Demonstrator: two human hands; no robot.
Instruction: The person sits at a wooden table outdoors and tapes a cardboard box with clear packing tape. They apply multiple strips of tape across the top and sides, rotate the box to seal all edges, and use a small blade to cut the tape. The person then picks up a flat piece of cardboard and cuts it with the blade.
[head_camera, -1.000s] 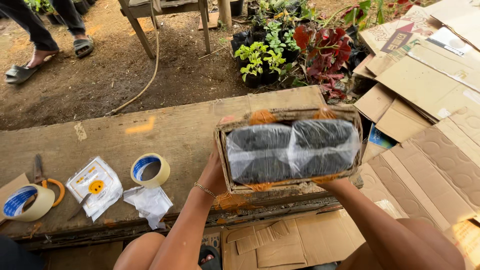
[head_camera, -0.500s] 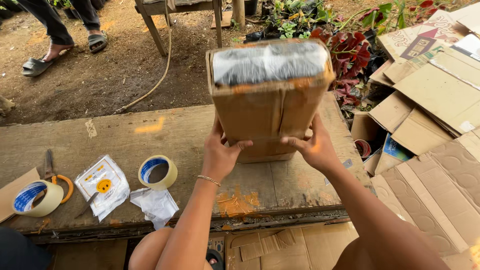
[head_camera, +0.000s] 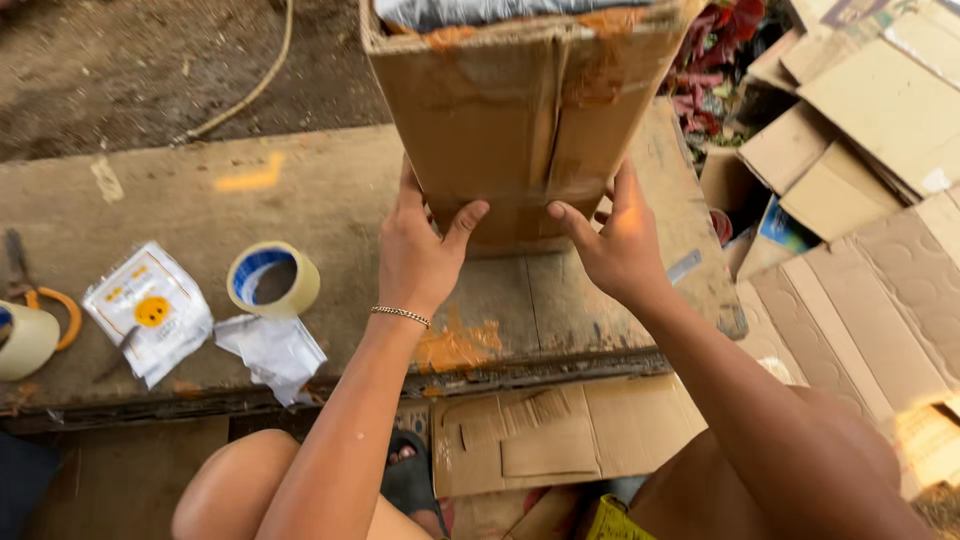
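I have left hand (head_camera: 420, 250) and right hand (head_camera: 620, 245) gripping upright box (head_camera: 520, 110) near base, long axis vertical, on bench (head_camera: 150, 200).

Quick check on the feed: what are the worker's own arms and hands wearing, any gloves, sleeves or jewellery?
Both arms are bare with no sleeves in view, and neither the left hand nor the right hand is gloved. A thin beaded metal bracelet circles the left wrist. No rings or watch show.
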